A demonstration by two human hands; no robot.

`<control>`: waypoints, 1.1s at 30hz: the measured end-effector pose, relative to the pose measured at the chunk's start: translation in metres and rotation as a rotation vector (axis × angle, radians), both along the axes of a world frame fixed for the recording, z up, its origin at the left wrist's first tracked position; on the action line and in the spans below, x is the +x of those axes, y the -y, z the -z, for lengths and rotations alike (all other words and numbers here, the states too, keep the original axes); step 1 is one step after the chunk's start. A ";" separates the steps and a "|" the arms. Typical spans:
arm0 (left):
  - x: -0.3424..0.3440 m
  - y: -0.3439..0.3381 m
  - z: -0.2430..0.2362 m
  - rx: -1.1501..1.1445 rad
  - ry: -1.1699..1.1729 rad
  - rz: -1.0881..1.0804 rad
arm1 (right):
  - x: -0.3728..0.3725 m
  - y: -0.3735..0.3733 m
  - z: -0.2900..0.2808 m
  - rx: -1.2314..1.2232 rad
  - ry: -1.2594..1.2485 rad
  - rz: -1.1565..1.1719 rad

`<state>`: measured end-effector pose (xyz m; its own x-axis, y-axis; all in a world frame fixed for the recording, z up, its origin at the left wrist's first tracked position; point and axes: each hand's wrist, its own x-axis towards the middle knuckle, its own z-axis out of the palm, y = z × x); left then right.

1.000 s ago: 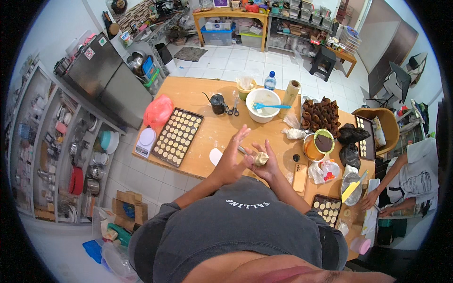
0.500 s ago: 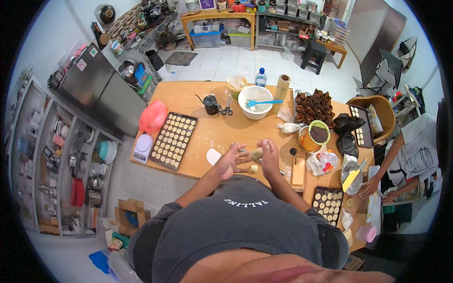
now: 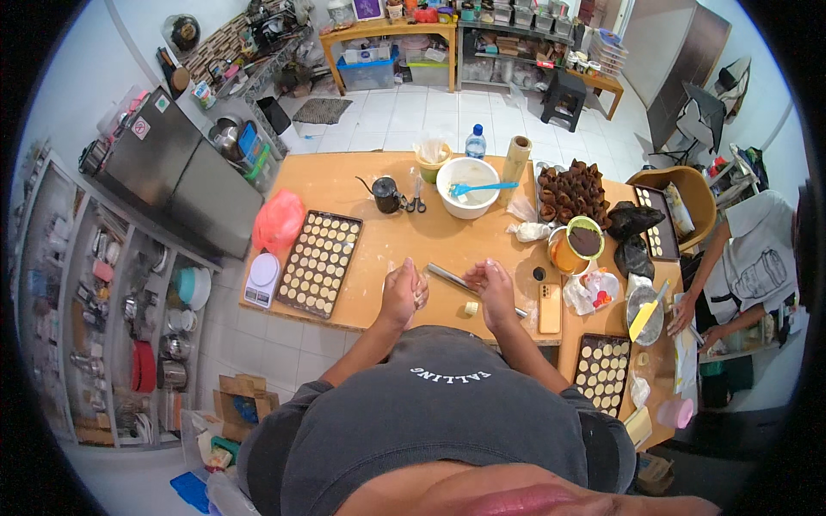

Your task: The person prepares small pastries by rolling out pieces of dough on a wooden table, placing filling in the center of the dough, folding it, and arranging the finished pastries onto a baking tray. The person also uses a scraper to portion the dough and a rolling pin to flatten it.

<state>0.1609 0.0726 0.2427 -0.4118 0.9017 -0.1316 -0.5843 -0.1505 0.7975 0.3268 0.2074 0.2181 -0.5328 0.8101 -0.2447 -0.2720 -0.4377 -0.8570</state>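
My left hand (image 3: 404, 292) is closed, its fingers curled in; whatever it holds is hidden. Facing it across a small gap, my right hand (image 3: 494, 292) has loosely bent fingers with nothing visible in them. Between and partly behind the hands a metal rod (image 3: 446, 276) lies slantwise on the wooden table (image 3: 379, 245). A small pale dough piece (image 3: 471, 308) rests on the tabletop between my wrists. Further left is a dark baking tray (image 3: 331, 297) with rows of pale round dough pieces; another such tray (image 3: 606, 336) lies to the right.
A white bowl (image 3: 467, 209) with a blue spatula (image 3: 486, 187), scissors (image 3: 416, 205) and a black pot (image 3: 387, 200) stand toward the back. A yellow phone (image 3: 550, 310) lies right of my hand. A person's arm (image 3: 711, 263) reaches in at the right table edge.
My spread left hand has curled closed and moved slightly left. A dough lump seen beside my right fingers is no longer visible, and more of the metal rod shows.
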 end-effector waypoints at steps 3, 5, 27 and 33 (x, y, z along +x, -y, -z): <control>-0.004 0.003 -0.012 0.097 -0.177 -0.087 | -0.016 0.013 0.002 -0.186 -0.020 -0.184; -0.012 0.011 -0.025 0.140 -0.489 -0.071 | -0.028 0.022 0.010 -0.254 -0.055 -0.230; -0.203 0.108 0.004 -0.193 0.325 0.259 | -0.233 0.138 -0.056 0.173 -0.144 -0.225; -0.257 0.129 0.039 -0.004 0.637 0.169 | -0.266 0.159 -0.050 0.381 -0.032 -0.170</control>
<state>-0.0960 -0.0565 0.2033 -0.1049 0.9461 -0.3065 -0.9575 -0.0128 0.2882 0.0609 0.0487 0.2680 -0.6695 0.7391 0.0745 -0.2524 -0.1321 -0.9586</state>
